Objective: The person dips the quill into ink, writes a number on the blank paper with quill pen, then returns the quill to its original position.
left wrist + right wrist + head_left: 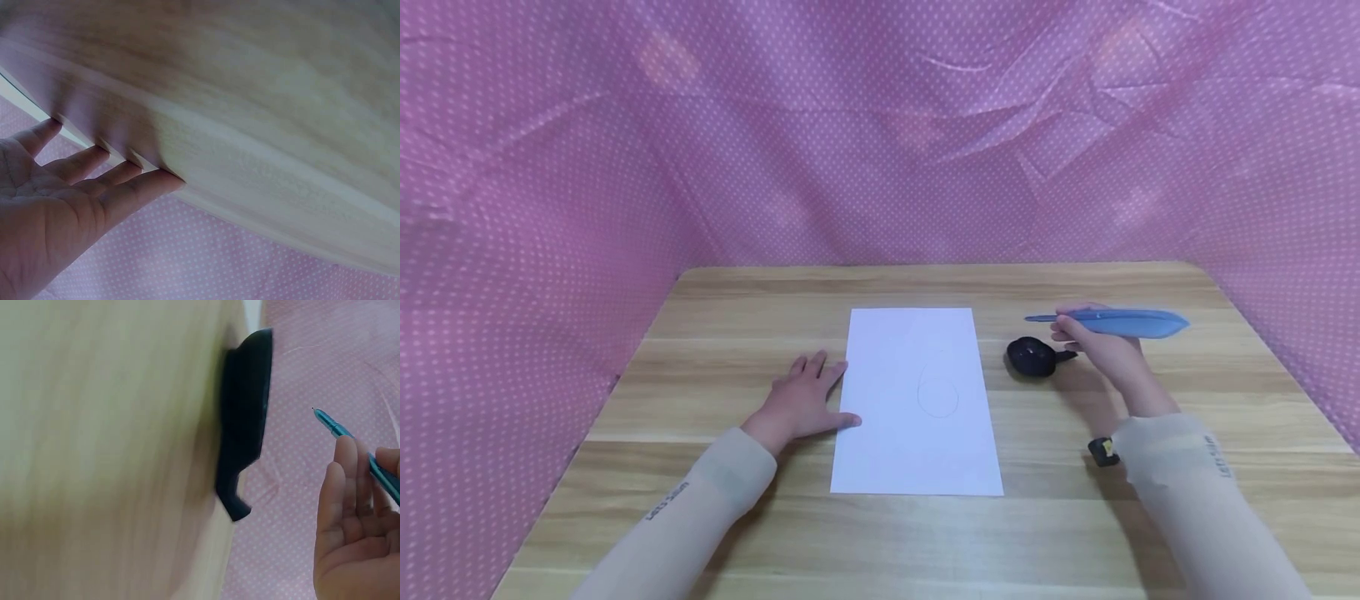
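A white sheet of paper [887, 450] lies upright on the table, with a thin drawn loop right of its middle. My left hand [805, 402] rests spread at the paper's left edge, thumb and index fingertip on it; the left wrist view shows its fingertips [172, 180] touching the wood. Right of the paper, my right hand [1101, 343] pinches a blue feather-shaped pen [1127, 322] above the table, its tip [319, 414] pointing left. Just below and left of that hand sits a small black pan-shaped object [1032, 357] with a short handle toward the hand.
The wood-grain table [760, 312] carries all this. Pink dotted cloth [850, 167] hangs behind it and along both sides. A small black device [1103, 452] is at the right wrist.
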Tool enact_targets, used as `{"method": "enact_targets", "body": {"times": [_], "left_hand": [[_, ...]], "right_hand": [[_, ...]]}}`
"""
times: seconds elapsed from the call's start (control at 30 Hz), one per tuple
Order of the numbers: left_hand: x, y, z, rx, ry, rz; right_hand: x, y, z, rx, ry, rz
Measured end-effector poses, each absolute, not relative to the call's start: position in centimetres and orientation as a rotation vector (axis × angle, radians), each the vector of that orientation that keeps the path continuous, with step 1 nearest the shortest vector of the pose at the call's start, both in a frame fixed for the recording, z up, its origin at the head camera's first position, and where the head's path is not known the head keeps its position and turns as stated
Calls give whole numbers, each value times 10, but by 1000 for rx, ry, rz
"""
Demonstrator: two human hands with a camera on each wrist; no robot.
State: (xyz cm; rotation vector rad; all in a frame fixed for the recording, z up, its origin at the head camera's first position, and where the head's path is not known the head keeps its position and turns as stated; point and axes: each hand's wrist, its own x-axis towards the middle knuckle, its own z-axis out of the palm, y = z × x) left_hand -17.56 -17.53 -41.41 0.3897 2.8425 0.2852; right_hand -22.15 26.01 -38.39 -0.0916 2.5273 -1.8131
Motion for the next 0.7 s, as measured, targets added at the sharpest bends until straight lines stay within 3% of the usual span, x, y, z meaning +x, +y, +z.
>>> {"method": "enact_targets", "body": {"times": [0.27,0.53,0.7], "left_hand": [[-175,-175,-415,389,2841,294],[-175,-175,-416,381,2839,282],[-175,-176,-416,378,2839,277]], "right_hand": [[-217,271,-388,-367,2752,-1507],[-215,284,-406,-994,3263,-1037],[-206,291,-404,-898,3073,-979]]}}
